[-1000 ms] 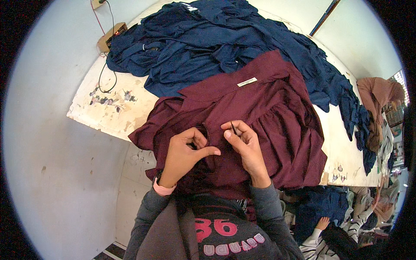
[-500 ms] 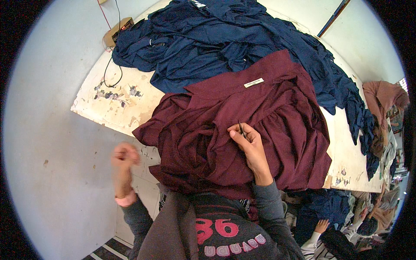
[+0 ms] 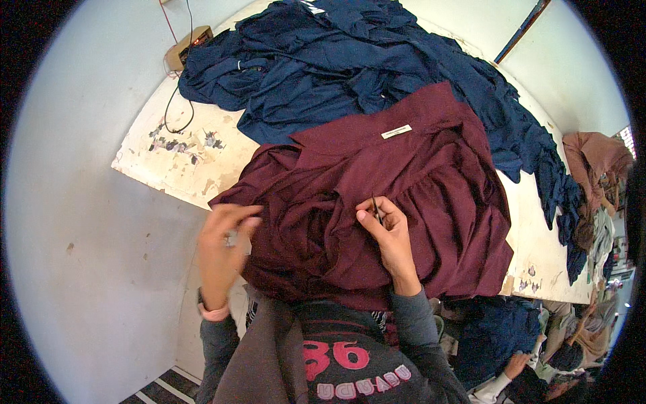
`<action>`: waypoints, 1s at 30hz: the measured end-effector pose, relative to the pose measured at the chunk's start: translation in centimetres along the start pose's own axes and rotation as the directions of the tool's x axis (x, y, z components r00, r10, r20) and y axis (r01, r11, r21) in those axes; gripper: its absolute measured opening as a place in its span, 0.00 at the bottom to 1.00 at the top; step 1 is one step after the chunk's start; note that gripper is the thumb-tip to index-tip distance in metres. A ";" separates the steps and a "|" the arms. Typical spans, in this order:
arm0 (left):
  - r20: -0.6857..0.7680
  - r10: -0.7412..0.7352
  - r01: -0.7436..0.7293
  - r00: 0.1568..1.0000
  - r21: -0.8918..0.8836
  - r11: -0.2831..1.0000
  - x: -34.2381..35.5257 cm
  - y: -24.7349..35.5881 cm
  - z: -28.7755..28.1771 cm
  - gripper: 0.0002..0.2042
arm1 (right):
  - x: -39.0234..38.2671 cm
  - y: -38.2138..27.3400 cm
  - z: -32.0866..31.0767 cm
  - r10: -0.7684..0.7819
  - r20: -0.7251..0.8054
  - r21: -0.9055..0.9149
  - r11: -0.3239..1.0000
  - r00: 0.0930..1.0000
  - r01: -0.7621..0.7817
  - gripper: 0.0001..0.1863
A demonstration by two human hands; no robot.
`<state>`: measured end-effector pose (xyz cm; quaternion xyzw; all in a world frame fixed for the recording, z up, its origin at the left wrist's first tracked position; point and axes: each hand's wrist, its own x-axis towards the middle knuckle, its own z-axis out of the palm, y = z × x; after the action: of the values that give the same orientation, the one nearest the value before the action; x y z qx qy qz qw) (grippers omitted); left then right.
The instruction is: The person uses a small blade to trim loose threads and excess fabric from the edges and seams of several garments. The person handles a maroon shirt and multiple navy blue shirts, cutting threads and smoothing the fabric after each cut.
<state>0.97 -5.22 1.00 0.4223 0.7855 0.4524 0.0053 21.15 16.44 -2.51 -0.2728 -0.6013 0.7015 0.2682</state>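
Note:
A maroon garment (image 3: 417, 175) with a small white label lies bunched on the worn white table (image 3: 202, 158), hanging over its near edge. My right hand (image 3: 389, 236) rests on the folds at the middle, fingers pinched on a small dark tool, seemingly thread snips. My left hand (image 3: 222, 246) is at the garment's left edge, blurred, its fingers touching or gripping the cloth; whether it holds the fabric is unclear.
A large heap of navy blue garments (image 3: 350, 74) covers the far half of the table. A small wooden box with wires (image 3: 187, 46) sits at the far left corner. Brown clothing (image 3: 595, 158) hangs at right. Another person's hand (image 3: 515, 367) shows low right.
My left hand left the garment, swung out to the left off the table edge, then came back to the cloth's left edge. The right hand stayed put on the folds.

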 end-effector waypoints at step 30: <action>-0.094 0.145 -0.144 0.985 0.017 0.989 1.7 4.2 2.1 0.03 | -2.9 -5.1 3.3 -0.520 0.094 -0.830 0.430 0.849 0.355 0.13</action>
<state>3.48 -1.59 3.40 0.4564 0.7542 0.4672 -0.0669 21.09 12.75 3.12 -0.2602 -0.8799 0.2159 0.3339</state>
